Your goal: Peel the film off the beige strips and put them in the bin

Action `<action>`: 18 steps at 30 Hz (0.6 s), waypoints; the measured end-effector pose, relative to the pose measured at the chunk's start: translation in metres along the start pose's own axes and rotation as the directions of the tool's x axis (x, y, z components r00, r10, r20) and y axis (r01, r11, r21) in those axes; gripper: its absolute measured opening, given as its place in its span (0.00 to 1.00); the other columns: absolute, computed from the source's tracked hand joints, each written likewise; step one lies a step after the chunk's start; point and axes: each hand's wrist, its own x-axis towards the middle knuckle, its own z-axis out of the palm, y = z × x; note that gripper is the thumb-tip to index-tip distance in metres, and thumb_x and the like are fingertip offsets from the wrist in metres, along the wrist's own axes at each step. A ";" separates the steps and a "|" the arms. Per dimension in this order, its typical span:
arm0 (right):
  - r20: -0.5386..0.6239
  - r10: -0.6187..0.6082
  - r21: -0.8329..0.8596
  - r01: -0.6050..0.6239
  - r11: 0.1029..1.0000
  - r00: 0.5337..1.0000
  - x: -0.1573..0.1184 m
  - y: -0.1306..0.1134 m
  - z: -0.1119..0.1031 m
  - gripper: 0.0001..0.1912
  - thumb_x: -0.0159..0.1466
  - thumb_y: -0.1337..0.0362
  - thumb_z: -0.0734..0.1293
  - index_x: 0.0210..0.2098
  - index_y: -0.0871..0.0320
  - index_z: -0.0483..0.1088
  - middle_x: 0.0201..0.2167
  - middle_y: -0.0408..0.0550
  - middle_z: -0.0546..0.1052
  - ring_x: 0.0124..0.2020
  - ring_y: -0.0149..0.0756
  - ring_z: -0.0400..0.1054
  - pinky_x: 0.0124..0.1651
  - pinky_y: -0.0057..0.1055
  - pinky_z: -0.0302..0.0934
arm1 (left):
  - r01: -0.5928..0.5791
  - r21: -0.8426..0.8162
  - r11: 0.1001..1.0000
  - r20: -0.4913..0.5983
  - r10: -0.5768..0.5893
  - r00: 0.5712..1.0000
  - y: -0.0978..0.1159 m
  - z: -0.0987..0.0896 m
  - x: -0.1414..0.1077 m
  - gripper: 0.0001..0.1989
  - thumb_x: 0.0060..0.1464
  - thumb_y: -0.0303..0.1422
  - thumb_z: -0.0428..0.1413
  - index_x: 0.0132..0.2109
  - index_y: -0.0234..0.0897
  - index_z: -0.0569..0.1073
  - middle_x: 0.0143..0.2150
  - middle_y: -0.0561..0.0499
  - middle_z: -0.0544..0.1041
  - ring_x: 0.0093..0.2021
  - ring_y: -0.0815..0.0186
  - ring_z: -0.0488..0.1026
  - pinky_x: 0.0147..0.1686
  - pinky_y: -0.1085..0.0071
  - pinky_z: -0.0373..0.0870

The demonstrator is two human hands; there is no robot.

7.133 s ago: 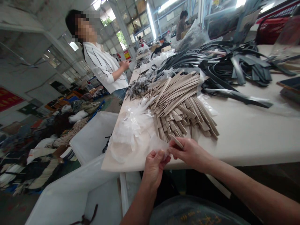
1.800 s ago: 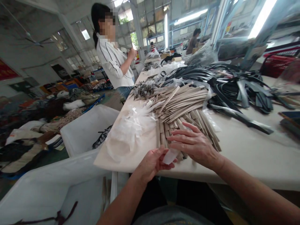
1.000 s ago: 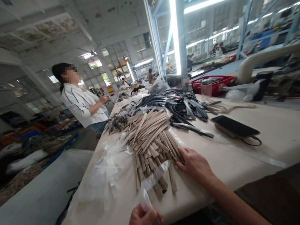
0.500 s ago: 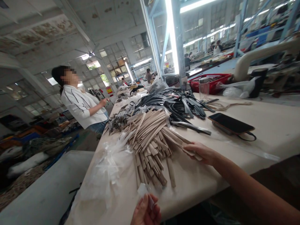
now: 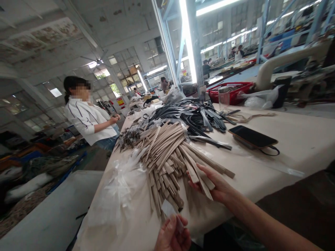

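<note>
A heap of long, flat beige strips (image 5: 163, 146) lies on the table, with many ends fanned towards me. My right hand (image 5: 216, 183) is closed around a few strip ends (image 5: 205, 181) at the right side of the heap; its fingertips are partly under them. Below the heap, near the table's front edge, my left hand (image 5: 174, 235) pinches a small translucent plastic piece (image 5: 168, 208). Crumpled clear plastic (image 5: 121, 188) spreads on the table left of the strips.
Black strips (image 5: 183, 113) are piled behind the beige ones. A phone (image 5: 252, 136), a glass jar (image 5: 224, 97) and a red basket (image 5: 231, 91) stand to the right on the table (image 5: 295, 139). A person in a white jacket (image 5: 87, 120) stands at the left.
My right hand has moved left and slightly down, now on other strip ends; the former ones lie loose to the right. My left hand shifted slightly right with the plastic piece.
</note>
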 end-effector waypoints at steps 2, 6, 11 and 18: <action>-0.006 0.004 0.043 -0.003 0.999 1.000 0.011 0.000 0.004 0.11 0.70 0.60 0.62 0.38 0.61 0.69 0.30 0.45 0.76 0.28 0.29 0.71 0.31 0.25 0.69 | 0.004 0.008 1.000 0.009 -0.004 1.000 0.000 -0.002 -0.001 0.12 0.41 0.35 0.69 0.32 0.35 0.76 0.31 0.50 0.80 0.27 0.65 0.78 0.30 0.71 0.75; -0.014 0.025 0.059 -0.024 0.998 1.000 0.022 0.004 0.007 0.08 0.69 0.64 0.63 0.37 0.63 0.69 0.27 0.40 0.73 0.23 0.25 0.68 0.27 0.23 0.67 | 0.014 0.011 1.000 -0.009 -0.014 1.000 0.000 -0.006 0.000 0.12 0.42 0.34 0.69 0.32 0.35 0.76 0.31 0.49 0.81 0.27 0.64 0.78 0.30 0.71 0.75; 0.000 0.127 -0.061 -0.127 0.990 0.992 0.008 0.014 0.001 0.04 0.66 0.72 0.62 0.37 0.65 0.69 0.32 0.45 0.75 0.25 0.25 0.70 0.30 0.23 0.68 | -0.031 0.016 0.999 -0.027 0.032 0.999 0.003 -0.004 0.001 0.13 0.39 0.35 0.70 0.30 0.35 0.77 0.29 0.49 0.81 0.28 0.65 0.78 0.29 0.73 0.74; 0.103 0.124 -0.352 -0.081 0.933 0.987 -0.048 0.043 -0.010 0.11 0.57 0.62 0.72 0.27 0.62 0.68 0.18 0.37 0.67 0.13 0.20 0.57 0.16 0.17 0.57 | -0.169 0.048 0.984 0.076 0.166 0.983 0.002 0.026 -0.004 0.15 0.37 0.37 0.71 0.32 0.33 0.80 0.47 0.41 0.80 0.45 0.58 0.77 0.39 0.70 0.74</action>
